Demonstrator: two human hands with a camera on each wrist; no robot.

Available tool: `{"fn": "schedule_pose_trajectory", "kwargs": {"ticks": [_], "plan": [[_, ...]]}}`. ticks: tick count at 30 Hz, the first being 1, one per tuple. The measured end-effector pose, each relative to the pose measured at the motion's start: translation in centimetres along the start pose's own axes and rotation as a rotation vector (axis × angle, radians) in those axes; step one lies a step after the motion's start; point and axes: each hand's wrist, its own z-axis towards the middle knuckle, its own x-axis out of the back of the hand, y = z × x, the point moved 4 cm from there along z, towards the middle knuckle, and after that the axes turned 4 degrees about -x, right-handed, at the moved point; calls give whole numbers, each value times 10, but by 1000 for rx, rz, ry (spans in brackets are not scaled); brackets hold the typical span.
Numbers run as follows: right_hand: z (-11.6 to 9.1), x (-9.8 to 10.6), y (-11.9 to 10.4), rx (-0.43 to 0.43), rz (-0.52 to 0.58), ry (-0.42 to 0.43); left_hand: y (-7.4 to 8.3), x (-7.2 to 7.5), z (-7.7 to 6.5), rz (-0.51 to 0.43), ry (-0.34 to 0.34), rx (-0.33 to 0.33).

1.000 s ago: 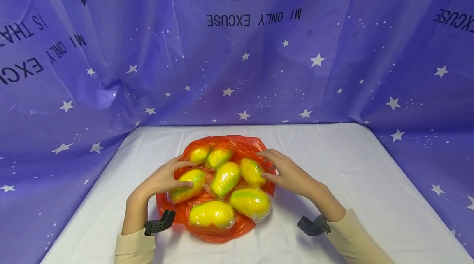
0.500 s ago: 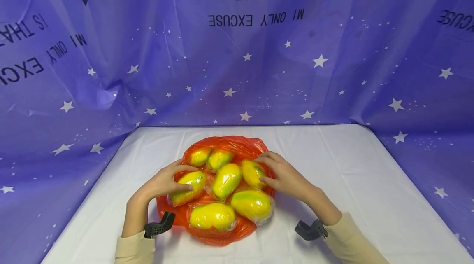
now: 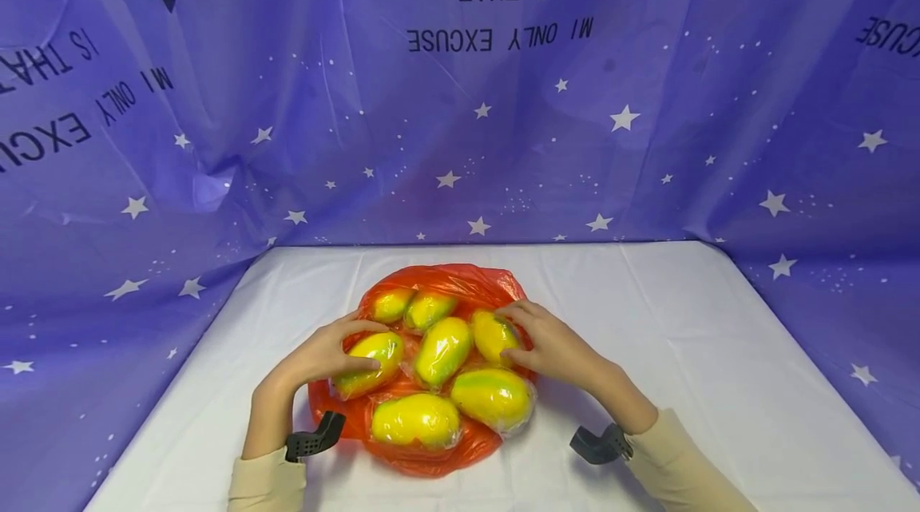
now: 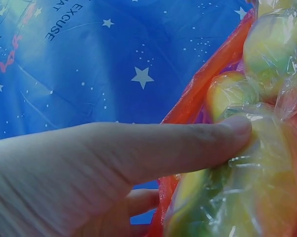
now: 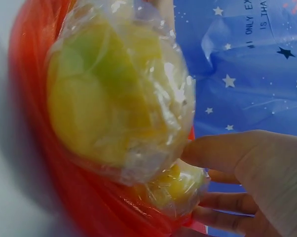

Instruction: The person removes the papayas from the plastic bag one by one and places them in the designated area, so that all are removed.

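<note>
An opened red plastic bag [image 3: 431,464] lies on the table under several yellow-green mangoes in clear wrap. My left hand [image 3: 319,352] holds the leftmost mango [image 3: 381,351], with the thumb [image 4: 188,145] laid across it and the other fingers at the bag's outer side. On the opposite side, my right hand [image 3: 557,346] spans the rightmost mango [image 3: 490,336], thumb near its front end and fingers behind it. Between them rests another mango [image 3: 443,351]. A large wrapped mango [image 5: 109,94] fills much of the right wrist view. Some fingers are hidden in both wrist views.
White cloth covers the table [image 3: 647,296], bordered by a purple star-printed curtain [image 3: 460,136] behind and at the sides. Two more mangoes sit at the back of the bag, including a small one [image 3: 391,306]. A long mango [image 3: 417,420] lies in front.
My right hand has shifted slightly left and down, closer around the rightmost mango. The left hand keeps its place on its mango. The whole head view has shifted slightly.
</note>
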Motion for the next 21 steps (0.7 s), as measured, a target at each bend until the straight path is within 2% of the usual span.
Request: {"fn": "schedule_pose_trajectory", "kwargs": {"ticks": [10, 21], "plan": [[4, -8, 5, 0, -73, 14, -1, 0, -1, -9, 0, 3], [2, -16, 10, 5, -31, 16, -2, -1, -2, -32, -3, 32]]}}
